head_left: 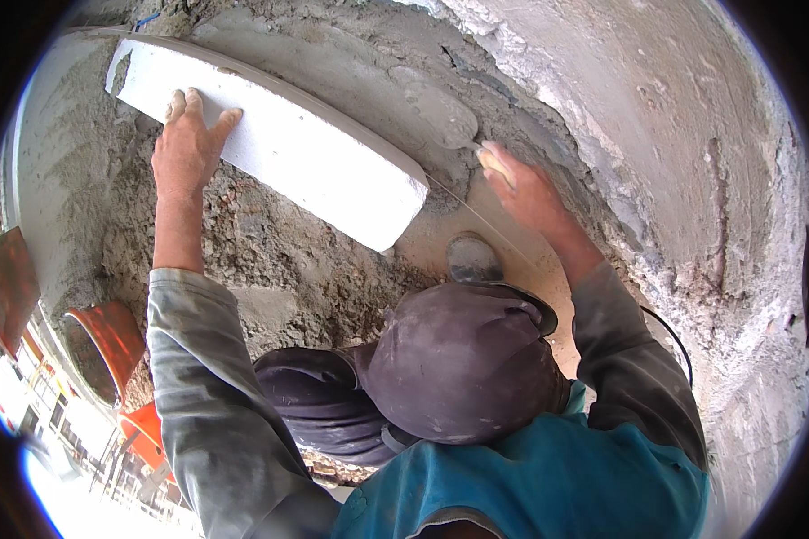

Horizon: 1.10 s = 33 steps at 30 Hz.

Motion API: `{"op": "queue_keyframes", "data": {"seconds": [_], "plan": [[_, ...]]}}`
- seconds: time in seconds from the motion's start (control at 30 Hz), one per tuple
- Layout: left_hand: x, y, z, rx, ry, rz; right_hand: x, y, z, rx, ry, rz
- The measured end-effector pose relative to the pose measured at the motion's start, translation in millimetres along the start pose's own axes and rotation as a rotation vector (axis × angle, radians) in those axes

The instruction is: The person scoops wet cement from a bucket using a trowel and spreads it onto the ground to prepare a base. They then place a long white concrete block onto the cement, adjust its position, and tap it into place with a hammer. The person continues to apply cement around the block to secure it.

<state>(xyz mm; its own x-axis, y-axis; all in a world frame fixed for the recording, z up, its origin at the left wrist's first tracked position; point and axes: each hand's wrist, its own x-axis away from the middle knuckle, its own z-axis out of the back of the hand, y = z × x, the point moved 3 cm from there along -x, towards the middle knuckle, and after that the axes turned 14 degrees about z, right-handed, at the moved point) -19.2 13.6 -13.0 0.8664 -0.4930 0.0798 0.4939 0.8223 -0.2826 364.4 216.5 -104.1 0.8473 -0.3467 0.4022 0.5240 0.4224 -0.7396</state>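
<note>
My left hand rests on a long white block, fingers apart across its face. The block, which looks like foam, lies along a band of rough grey mortar. Just beyond its right end, my right hand is closed on the pale yellow handle of a trowel, whose mortar-smeared blade is against the grey surface. A thin line runs down from near the block's right end.
My bent leg in dark trousers and a dusty shoe are below. Rough plastered wall curves along the right, with a black cable. Orange curved pieces and a bright open area with scaffold-like bars are at left.
</note>
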Motion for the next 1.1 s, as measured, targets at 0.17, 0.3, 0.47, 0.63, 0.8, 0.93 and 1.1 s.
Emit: {"op": "queue_keyframes", "data": {"seconds": [0.17, 0.3, 0.47, 0.63, 0.8, 0.93, 1.1], "plan": [[0.4, -0.7, -7.6, 0.057, 0.024, -0.011, 36.6, 46.0, -22.3, 0.114, 0.005, -0.099], [3.5, 2.1, -12.3, 0.079, 0.036, 0.016, 77.7, 45.8, -2.8, 0.259, -0.048, -0.144], [31.2, -1.6, 0.2, 0.298, -0.123, 0.073, 102.7, 3.1, 17.5, 0.224, 0.043, 0.013], [164.9, -1.5, 20.3, 0.647, -0.294, 0.186, 88.8, -73.0, 32.3, 0.120, 0.398, 0.286], [339.1, -42.2, 62.1, 0.831, -0.534, 0.437, 77.2, -88.6, 42.6, 0.336, 0.028, -0.021], [461.9, -95.8, 118.8, 0.898, -0.829, 0.778, 168.8, -135.3, 89.4, 0.109, 0.075, -0.006], [537.9, -150.0, 154.2, 0.945, -0.731, 1.080, 248.6, -188.3, 157.4, 0.203, -0.062, 0.182]]}}
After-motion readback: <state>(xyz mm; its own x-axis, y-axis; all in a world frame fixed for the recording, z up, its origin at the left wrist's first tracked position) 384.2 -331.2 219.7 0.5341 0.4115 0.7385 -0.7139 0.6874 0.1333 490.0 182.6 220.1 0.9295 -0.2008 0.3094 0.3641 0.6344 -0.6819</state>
